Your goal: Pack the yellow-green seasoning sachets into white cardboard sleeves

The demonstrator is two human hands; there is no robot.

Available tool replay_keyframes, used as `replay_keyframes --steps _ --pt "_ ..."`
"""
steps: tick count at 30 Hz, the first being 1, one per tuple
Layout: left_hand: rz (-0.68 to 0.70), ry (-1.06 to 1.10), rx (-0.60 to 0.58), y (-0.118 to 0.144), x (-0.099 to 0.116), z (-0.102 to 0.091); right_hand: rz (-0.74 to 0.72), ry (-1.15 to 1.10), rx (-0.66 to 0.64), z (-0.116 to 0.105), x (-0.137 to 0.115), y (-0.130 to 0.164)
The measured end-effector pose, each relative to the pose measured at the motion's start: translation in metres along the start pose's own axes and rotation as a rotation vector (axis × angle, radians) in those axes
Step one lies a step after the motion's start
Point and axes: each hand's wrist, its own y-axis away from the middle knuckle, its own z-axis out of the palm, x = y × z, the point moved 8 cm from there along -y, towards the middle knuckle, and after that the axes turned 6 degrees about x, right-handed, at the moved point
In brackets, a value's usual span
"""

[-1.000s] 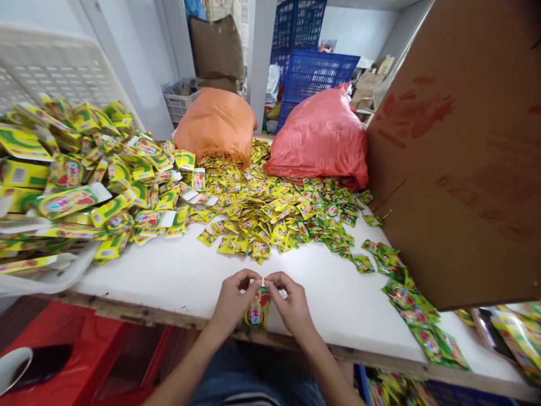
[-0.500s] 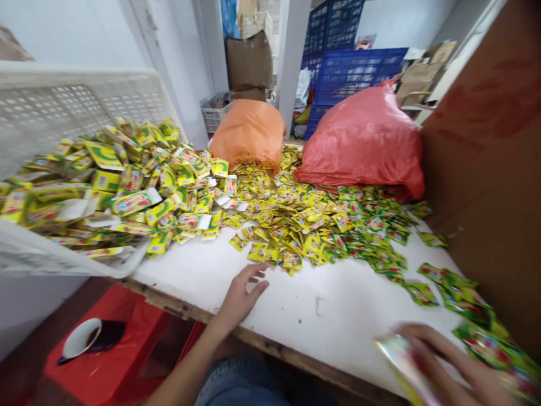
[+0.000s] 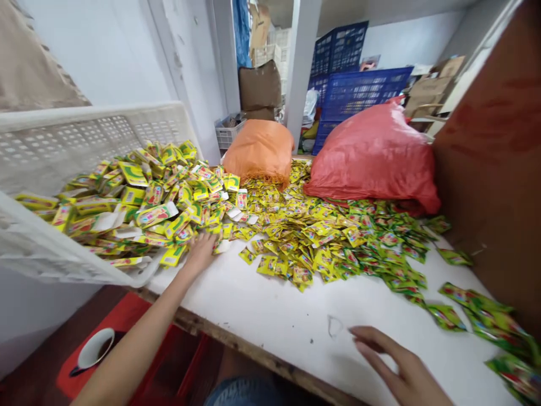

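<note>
Fingers of our left hand (image 3: 202, 252) had moved onto the flat boxes (image 3: 143, 211), maybe gripping one, while our right hand (image 3: 399, 369) lay open, packet gone.

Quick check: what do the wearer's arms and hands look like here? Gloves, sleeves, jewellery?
Both hands are bare: no gloves on the left hand or the right hand. The left forearm is uncovered along its whole visible length, no sleeve, watch or band. No rings show on the fingers in view. Little of the right arm beyond the hand is in frame.
</note>
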Motion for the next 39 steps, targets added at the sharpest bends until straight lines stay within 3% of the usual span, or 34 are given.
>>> replay_keyframes --steps 2,5,8,11,17,21,25,28,30,33,36,39 --pt "0.052 0.057 -0.033 0.016 0.026 0.009 -0.014 -0.034 -0.076 0.035 -0.019 -0.023" --pt "0.124 0.161 -0.069 0.043 0.071 0.015 -0.115 0.048 0.050 0.069 -0.045 -0.064" --pt "0.067 0.413 -0.085 0.062 0.105 0.009 -0.129 0.166 0.174 0.083 -0.050 -0.098" --pt "-0.084 0.782 -0.166 0.078 0.122 0.013 -0.073 0.221 0.201 0.084 -0.042 -0.112" --pt "-0.386 1.289 -0.388 0.109 0.142 0.053 -0.069 0.246 0.095 0.077 -0.036 -0.079" --pt "-0.432 1.362 -0.412 0.117 0.168 0.065 -0.068 0.182 0.018 0.085 -0.047 -0.044" --pt "-0.448 1.344 -0.382 0.119 0.180 0.075 0.021 0.014 0.088 0.083 -0.047 -0.032" --pt "-0.517 1.302 -0.316 0.122 0.173 0.078 0.103 -0.116 0.169 0.059 -0.029 -0.035" --pt "-0.537 1.286 -0.312 0.124 0.171 0.077 0.132 -0.127 0.197 0.030 -0.010 -0.038" --pt "-0.524 1.278 -0.307 0.124 0.171 0.076 0.175 -0.067 0.259 -0.033 0.028 -0.043" --pt "-0.495 1.258 -0.295 0.123 0.172 0.082 0.305 0.047 0.412 -0.104 0.077 -0.047" --pt "-0.471 1.232 -0.282 0.121 0.170 0.089 0.484 0.168 0.520 -0.145 0.123 -0.049"
